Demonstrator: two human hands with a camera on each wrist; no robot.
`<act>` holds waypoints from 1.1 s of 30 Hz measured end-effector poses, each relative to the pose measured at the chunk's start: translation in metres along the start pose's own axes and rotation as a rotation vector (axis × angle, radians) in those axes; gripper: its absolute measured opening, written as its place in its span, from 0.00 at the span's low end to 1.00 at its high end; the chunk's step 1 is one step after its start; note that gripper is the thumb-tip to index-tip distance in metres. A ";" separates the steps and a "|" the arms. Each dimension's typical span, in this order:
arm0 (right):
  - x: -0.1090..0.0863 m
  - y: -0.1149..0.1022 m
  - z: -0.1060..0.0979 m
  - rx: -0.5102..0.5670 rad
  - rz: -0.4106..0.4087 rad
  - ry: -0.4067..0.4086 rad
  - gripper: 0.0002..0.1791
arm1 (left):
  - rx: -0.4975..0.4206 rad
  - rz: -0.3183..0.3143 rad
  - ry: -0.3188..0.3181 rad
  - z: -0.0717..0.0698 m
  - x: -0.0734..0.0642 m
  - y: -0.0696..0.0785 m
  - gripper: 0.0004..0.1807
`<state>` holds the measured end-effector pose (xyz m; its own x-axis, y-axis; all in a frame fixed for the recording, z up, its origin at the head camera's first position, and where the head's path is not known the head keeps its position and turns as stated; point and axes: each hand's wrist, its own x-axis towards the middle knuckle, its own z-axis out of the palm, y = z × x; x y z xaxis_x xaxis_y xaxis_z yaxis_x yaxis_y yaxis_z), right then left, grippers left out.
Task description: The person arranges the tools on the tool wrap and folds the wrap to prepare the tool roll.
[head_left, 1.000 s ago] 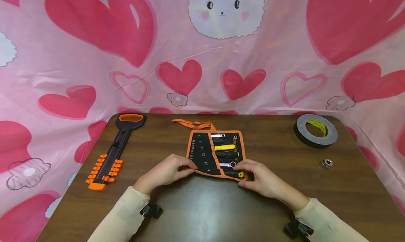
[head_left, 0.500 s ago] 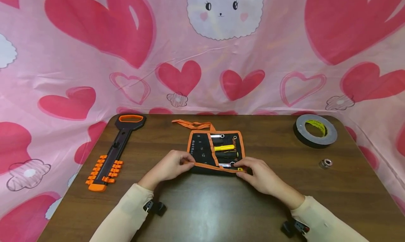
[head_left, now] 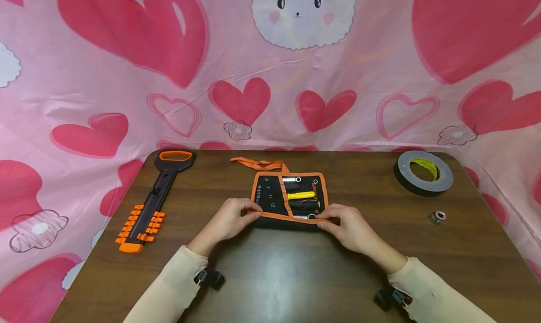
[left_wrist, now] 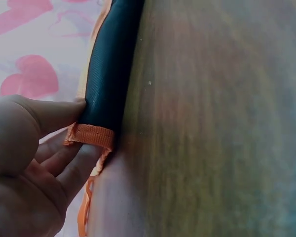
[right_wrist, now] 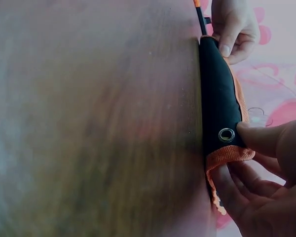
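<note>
A black tool roll with orange edging lies on the table, its near edge lifted and folded over. Wrenches, a yellow-handled tool and dark-handled tools sit in its right-hand pockets. My left hand pinches the near left corner between thumb and fingers. At the near right corner my right hand pinches the same edge. The black underside of the fold faces the left wrist view. A metal eyelet shows beside my right thumb in the right wrist view. An orange tie strap trails behind the roll.
On the left lies a black and orange rack with orange clips. A roll of tape rests at the back right, and a small metal socket lies in front of it. A pink heart-patterned cloth hangs behind the table.
Both hands have lifted the tool roll's near edge and folded it away from me. The fold now covers the lowest pocket row, and its black underside shows.
</note>
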<state>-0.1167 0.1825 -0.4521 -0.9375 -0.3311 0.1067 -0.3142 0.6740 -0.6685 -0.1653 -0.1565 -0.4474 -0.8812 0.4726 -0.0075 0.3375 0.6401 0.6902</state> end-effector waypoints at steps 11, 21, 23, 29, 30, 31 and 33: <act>0.008 -0.004 -0.001 0.105 0.185 -0.005 0.04 | 0.020 -0.041 -0.027 0.002 0.007 0.004 0.07; 0.014 -0.002 -0.003 0.203 0.249 -0.061 0.06 | 0.117 0.243 -0.026 -0.014 -0.001 -0.004 0.10; 0.015 -0.001 -0.004 0.223 0.243 -0.064 0.06 | 0.119 0.280 -0.060 -0.017 -0.003 -0.004 0.12; 0.017 0.000 -0.005 0.228 0.258 -0.064 0.04 | 0.206 0.358 -0.192 -0.012 0.002 -0.008 0.16; 0.017 0.000 -0.004 0.223 0.263 -0.064 0.04 | 0.217 0.369 -0.199 -0.011 0.002 -0.009 0.16; 0.017 0.000 -0.004 0.220 0.266 -0.065 0.04 | 0.224 0.376 -0.202 -0.010 0.003 -0.010 0.16; 0.018 0.000 -0.004 0.213 0.273 -0.065 0.05 | 0.231 0.387 -0.203 -0.010 0.005 -0.010 0.14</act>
<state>-0.1341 0.1790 -0.4469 -0.9691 -0.2036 -0.1391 -0.0089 0.5928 -0.8053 -0.1764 -0.1665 -0.4477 -0.6020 0.7961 0.0616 0.7123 0.5005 0.4921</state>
